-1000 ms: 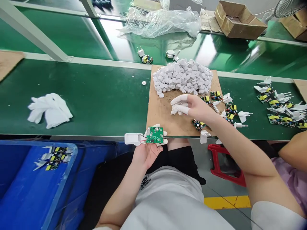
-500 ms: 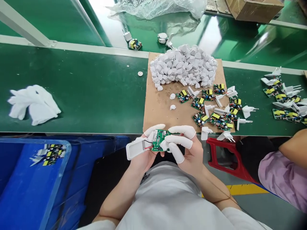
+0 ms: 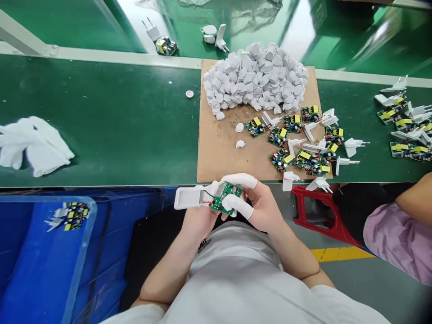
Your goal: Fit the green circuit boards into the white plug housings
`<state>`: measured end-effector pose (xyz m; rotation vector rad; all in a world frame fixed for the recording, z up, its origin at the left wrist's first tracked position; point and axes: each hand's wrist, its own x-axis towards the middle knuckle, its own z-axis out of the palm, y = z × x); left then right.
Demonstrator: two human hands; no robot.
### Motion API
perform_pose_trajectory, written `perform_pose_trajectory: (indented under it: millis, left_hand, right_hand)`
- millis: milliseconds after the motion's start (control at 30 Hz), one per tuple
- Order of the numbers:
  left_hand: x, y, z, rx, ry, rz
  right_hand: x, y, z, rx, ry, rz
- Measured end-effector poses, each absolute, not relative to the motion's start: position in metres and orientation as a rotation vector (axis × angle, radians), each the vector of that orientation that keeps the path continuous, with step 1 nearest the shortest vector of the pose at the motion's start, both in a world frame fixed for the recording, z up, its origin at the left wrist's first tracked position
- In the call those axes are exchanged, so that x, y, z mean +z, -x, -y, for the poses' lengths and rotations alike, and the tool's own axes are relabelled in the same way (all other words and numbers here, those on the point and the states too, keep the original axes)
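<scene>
Just in front of my body, both hands hold a green circuit board (image 3: 220, 198), its soldered side facing up. Thin red and black wires join it to a white plug piece (image 3: 187, 198) that sticks out to the left. My left hand (image 3: 199, 219) grips the board from below and the left, its fingers partly hidden. From the right, my right hand (image 3: 258, 202) closes on the board, thumb pressed on its face and a finger along the far edge. White finger covers sheathe the fingertips. Whether a white lump sits under the right thumb is unclear.
A heap of white lumps (image 3: 256, 81) lies on a cardboard sheet (image 3: 216, 157), with two loose lumps nearby. Several boards with plugs (image 3: 297, 155) lie to its right. White gloves (image 3: 37, 144) rest on the left; below stands a blue bin (image 3: 43, 265). Another person's sleeve (image 3: 394, 238) is at right.
My right fingers have moved in from above the board and wrapped around it, with the thumb now across its face. The plug piece has swung nearly level. The view has shifted slightly.
</scene>
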<state>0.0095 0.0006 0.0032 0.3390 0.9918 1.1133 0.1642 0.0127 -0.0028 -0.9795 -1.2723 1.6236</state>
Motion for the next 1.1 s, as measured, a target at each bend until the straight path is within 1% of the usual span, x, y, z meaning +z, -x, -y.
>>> perform_pose_trajectory:
  millis: [200,300,367,533,700,933,1100]
  left_hand:
    - [0.005,-0.004,0.004,1.081,-0.348,-0.822]
    - [0.005,-0.006,0.013,1.128,-0.494,-0.773]
    - [0.006,-0.010,0.018,1.158,-0.603,-0.821]
    - [0.016,-0.014,0.023,1.183,-0.726,-1.062]
    - [0.021,-0.014,0.019,1.256,-0.933,-1.069]
    - [0.021,-0.019,0.019,1.295,-0.790,-1.107]
    - [0.018,-0.014,0.023,1.292,-0.776,-0.965]
  right_hand:
    - [0.004,-0.161,-0.002,1.482,1.009,1.140]
    - [0.007,-0.159,0.004,1.438,1.063,1.101]
    - [0.007,-0.160,0.004,1.409,1.038,1.144]
    - [0.006,-0.166,-0.001,1.305,0.894,1.453]
    - [0.005,-0.163,0.000,1.189,0.877,1.461]
    - [0.006,-0.159,0.000,1.166,0.864,1.443]
    - [0.015,-0.157,0.001,1.209,0.920,1.350]
